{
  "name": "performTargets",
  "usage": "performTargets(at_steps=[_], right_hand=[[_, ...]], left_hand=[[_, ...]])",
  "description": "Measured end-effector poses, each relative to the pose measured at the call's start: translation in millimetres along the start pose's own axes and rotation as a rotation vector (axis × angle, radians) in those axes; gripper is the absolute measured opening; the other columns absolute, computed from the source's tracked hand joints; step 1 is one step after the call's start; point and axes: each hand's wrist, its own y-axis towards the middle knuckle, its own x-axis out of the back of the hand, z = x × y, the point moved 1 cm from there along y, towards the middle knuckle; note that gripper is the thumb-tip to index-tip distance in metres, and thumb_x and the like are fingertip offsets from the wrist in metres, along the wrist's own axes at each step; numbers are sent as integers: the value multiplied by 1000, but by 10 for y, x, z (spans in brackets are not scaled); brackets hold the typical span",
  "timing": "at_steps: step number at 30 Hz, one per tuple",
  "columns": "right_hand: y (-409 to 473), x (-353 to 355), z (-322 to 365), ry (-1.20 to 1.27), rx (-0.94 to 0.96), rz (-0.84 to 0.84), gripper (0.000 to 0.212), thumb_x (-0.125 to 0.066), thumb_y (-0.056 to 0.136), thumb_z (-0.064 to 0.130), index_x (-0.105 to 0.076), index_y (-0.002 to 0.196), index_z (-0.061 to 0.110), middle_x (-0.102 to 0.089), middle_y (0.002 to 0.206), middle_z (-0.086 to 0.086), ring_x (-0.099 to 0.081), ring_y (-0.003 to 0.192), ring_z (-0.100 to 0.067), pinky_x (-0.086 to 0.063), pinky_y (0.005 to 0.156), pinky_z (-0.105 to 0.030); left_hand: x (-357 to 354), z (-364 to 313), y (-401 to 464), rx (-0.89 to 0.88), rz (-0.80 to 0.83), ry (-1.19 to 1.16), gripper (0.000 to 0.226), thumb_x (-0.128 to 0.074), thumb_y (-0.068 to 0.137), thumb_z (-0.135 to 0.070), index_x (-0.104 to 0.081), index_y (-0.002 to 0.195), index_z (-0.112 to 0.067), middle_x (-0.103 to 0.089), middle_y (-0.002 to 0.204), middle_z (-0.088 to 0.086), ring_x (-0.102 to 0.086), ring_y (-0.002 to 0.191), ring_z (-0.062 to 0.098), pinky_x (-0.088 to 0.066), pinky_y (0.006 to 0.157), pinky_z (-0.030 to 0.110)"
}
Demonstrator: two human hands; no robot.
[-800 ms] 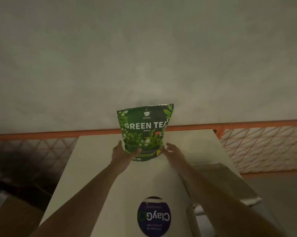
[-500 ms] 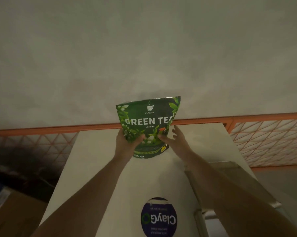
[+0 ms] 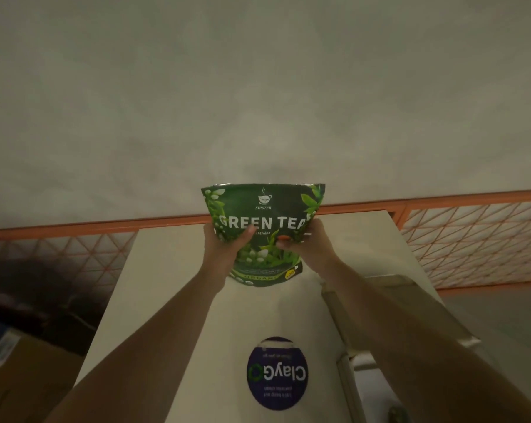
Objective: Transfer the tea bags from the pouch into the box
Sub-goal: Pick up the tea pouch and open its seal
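Here the step in hand is the pick-up of the pouch [image 3: 262, 233], judged from both hands being on it and its top edge looking sealed flat. Left to right: the left hand [image 3: 224, 251] grips the pouch's left edge, thumb curled over the printed front, the other fingers hidden behind. The pouch stands upright between the hands, label facing the camera, near the far edge of the table [image 3: 166, 270]; whether its base rests on the top or is just clear of it cannot be told. The right hand [image 3: 311, 248] clamps the right edge, thumb pressed on the front near the middle. Both grips sit at mid-height, so the top seal is free above them and the bottom band shows below. At the table's right edge lies what may be the box [image 3: 389, 300], mostly behind the right forearm; open or closed not resolved. No tea bags visible. Next move, as a judgement: bring the pouch nearer, shift one hand to the top seal and open it, the other steadying the body.
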Motion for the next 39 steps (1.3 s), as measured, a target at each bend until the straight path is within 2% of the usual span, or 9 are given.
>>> performTargets(at_steps=[4, 8, 15, 19, 26, 30, 33, 36, 39], right_hand=[[-319, 2, -55, -63, 51, 18, 100, -95, 36, 54, -54, 124, 27, -70, 114, 8, -65, 108, -18, -53, 92, -47], [-835, 14, 131, -156, 92, 19, 82, -91, 53, 44, -56, 125, 28, -69, 114, 13, -62, 106, -9, -45, 82, -22], [-1686, 44, 267, -203, 159, 78, 66, -87, 61, 45, -59, 120, 32, -71, 108, 17, -65, 102, -4, -52, 87, -30], [-2226, 101, 211, -195, 172, 98, 52, -85, 68, 39, -63, 115, 30, -71, 96, 22, -64, 90, 9, -49, 72, -10], [-3027, 127, -43, -94, 149, 235, 55, -70, 77, 58, -56, 126, 39, -67, 118, 20, -65, 109, -7, -53, 95, -44], [-3377, 118, -68, -108, 174, 223, 46, -66, 88, 35, -51, 131, 31, -53, 111, 49, -61, 103, 10, -54, 95, -38], [-3523, 109, -64, -105, 176, 189, 44, -66, 90, 22, -50, 131, 21, -43, 99, 60, -53, 95, 26, -53, 86, -15], [-3631, 122, 29, -56, 161, 194, 38, -65, 91, 17, -49, 125, 27, -52, 95, 54, -56, 91, 25, -51, 78, -9], [-3650, 173, 202, -4, 140, 147, 26, -65, 91, 23, -56, 114, 31, -69, 90, 28, -63, 83, 17, -45, 64, -1]], left_hand=[[103, -41, -285, 11, -10, 14, 35, -86, 77, -22, -62, 102, -25, -78, 91, -16, -76, 86, 12, -60, 85, 52], [220, -135, -640, -1, 29, 46, 39, -85, 71, -36, -71, 104, -22, -79, 103, 5, -76, 93, 24, -61, 82, 56], [429, -236, -1361, 7, 59, 20, 26, -80, 82, -24, -66, 104, -24, -78, 103, -1, -76, 89, 17, -63, 65, 37], [516, -239, -1864, 53, 62, 10, 24, -75, 88, -16, -55, 94, -28, -75, 79, -14, -71, 66, -5, -56, 48, 23], [650, -1, -2511, 117, 32, -33, 22, -75, 87, -14, -60, 100, -22, -71, 100, -5, -72, 71, -2, -56, 51, 21], [701, 84, -2763, 128, 26, -25, 62, -91, 68, -37, -61, 118, -14, -73, 115, 6, -74, 96, 15, -63, 76, 38], [724, 180, -2862, 125, 11, -25, 103, -94, 45, -62, -54, 128, -15, -68, 122, 6, -70, 109, 23, -58, 92, 51], [680, 116, -2954, 116, -6, -5, 82, -93, 62, -43, -48, 125, -16, -65, 119, 4, -67, 108, 19, -59, 90, 45], [673, 148, -2939, 103, -18, 3, 45, -81, 82, -19, -50, 114, -19, -64, 108, -2, -68, 94, 6, -60, 77, 30]])
